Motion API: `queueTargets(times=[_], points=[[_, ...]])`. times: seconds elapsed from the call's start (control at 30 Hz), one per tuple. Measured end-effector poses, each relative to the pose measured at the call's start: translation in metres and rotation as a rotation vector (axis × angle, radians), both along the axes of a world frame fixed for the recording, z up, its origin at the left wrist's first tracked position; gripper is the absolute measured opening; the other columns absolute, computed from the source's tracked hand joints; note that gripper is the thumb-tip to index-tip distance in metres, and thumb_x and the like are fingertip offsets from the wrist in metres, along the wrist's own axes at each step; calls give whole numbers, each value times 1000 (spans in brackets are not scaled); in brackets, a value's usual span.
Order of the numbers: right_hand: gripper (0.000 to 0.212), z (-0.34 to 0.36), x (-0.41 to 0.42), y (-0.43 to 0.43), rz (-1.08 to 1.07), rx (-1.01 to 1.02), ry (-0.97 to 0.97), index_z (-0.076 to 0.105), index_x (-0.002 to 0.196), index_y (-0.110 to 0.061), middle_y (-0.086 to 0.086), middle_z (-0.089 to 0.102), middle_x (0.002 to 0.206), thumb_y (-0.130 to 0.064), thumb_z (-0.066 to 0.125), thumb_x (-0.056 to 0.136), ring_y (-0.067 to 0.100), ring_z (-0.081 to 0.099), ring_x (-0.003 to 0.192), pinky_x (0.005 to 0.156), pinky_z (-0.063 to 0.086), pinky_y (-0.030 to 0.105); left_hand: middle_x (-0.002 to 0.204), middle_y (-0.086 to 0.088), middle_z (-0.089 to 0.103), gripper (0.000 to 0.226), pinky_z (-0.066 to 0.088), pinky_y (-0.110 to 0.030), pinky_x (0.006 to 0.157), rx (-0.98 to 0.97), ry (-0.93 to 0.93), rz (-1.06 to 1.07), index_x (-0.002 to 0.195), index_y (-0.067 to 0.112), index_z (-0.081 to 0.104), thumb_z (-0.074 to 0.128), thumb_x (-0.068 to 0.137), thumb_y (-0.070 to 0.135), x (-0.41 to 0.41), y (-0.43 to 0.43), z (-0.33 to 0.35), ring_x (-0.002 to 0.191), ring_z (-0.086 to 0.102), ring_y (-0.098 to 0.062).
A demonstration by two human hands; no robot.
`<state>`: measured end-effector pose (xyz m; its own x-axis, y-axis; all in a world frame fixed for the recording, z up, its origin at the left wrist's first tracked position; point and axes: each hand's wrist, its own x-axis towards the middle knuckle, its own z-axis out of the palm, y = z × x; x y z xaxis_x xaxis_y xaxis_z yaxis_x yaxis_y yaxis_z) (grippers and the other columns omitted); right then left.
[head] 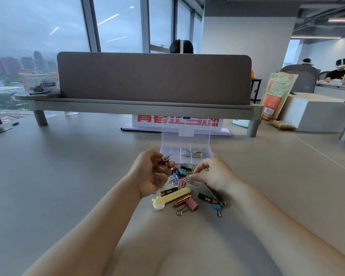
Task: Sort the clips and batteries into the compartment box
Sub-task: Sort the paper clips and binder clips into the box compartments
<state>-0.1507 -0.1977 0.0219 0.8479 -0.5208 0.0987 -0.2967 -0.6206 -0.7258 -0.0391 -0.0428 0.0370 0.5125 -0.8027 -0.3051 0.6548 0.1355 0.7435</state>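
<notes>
A clear compartment box (168, 151) stands open on the table, its lid up; coloured paper clips (195, 153) lie in its right compartments. In front of it sits a pile of paper clips and binder clips (181, 176). My left hand (153, 172) is raised beside the pile and holds a few paper clips (166, 157) in curled fingers. My right hand (213, 174) pinches a paper clip at the pile's right edge. Black batteries (168, 191) (207, 198), a pink binder clip (191, 204) and a blue binder clip (217, 208) lie nearer to me.
A pale yellow case (171, 198) lies among the batteries. A brown desk divider (153, 78) on a raised shelf stands behind the box, with a white sign (147, 121) under it. An orange bag (275, 96) and a white block (315, 112) stand at the right.
</notes>
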Motion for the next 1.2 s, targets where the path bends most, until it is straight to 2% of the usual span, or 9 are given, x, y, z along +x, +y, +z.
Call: queueTargets(times=[0.13,0.27,0.37,0.47,0.63,0.77,0.93,1.07,1.2], points=[[47,-8,6,5,-55,-259,162,67,89,-16,0,67,89,-56,76,65,21,61,85,78,51,36,60,-3,48,30,26,-11,28,10,-67,16,66,11,50,44,92,25,3,-1,-4,39,31,-5],[53,-9,11,13,-69,-345,215,60,76,-19,-2,64,75,-69,70,62,20,61,80,66,46,30,58,2,44,26,24,-9,30,61,-160,74,70,14,47,59,90,25,3,-3,-5,39,30,-3],[50,-8,13,17,-56,-337,188,67,91,-18,-1,68,86,-62,70,69,21,63,87,76,50,33,58,2,43,23,25,-16,34,360,-595,116,82,11,53,64,87,30,0,-2,-5,43,28,-7],[33,-9,15,16,-40,-295,155,70,89,-24,-7,65,84,-53,71,73,18,61,88,77,49,33,61,5,48,25,34,-19,42,656,-1124,143,87,9,62,68,83,34,1,-2,-10,46,39,-9],[6,-11,15,13,-41,-251,110,71,81,-28,-11,65,80,-34,71,80,13,61,86,80,51,33,79,9,56,25,47,-25,59,944,-1523,87,92,20,67,68,80,42,-4,-3,-13,72,56,-12],[13,-12,13,15,-61,-274,109,67,79,-24,-7,68,84,-37,69,81,15,61,83,77,52,33,87,2,63,37,47,-28,60,1096,-1619,111,89,16,63,66,78,51,-8,-5,-12,80,60,-17],[30,-8,7,11,-76,-256,139,65,84,-18,-4,65,85,-46,72,76,16,59,84,72,48,32,67,3,53,42,33,-23,46,1166,-1630,98,64,19,45,64,80,52,-8,-7,-11,60,49,-13],[15,-6,6,9,-67,-256,156,68,81,-20,-7,64,87,-34,74,77,15,58,88,80,51,35,73,1,61,34,41,-24,51,1138,-1621,77,74,15,60,68,78,48,-5,-10,-15,69,59,-16],[9,-5,6,13,-69,-282,163,68,85,-20,-7,63,87,-29,68,84,14,54,84,73,44,29,78,-1,63,28,42,-25,53,1103,-1609,94,78,13,63,69,79,41,-4,-12,-18,72,60,-19]])
